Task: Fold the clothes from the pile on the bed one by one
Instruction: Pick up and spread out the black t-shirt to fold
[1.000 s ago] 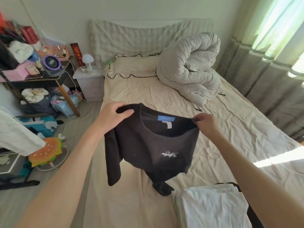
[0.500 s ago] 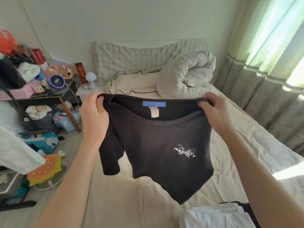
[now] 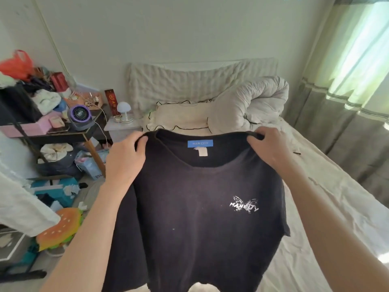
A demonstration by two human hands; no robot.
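A black T-shirt [image 3: 189, 218] with a blue neck label and a small white butterfly logo hangs spread out in front of me, above the bed [image 3: 328, 207]. My left hand [image 3: 124, 159] grips its left shoulder, fingers curled over the seam. My right hand [image 3: 271, 146] grips the right shoulder the same way. The shirt's front faces me and its hem drops out of view at the bottom. The folded clothes on the bed are hidden behind the shirt.
A rolled white duvet [image 3: 250, 104] and a pillow [image 3: 181, 116] lie at the head of the bed. Left of the bed stand a white nightstand [image 3: 122, 129] with a small lamp and a cluttered table [image 3: 63, 135]. Curtains [image 3: 347, 91] hang on the right.
I have lifted the black shirt from low over the bed up to chest height and pulled it wide. It now hangs flat and fills the middle of the view.
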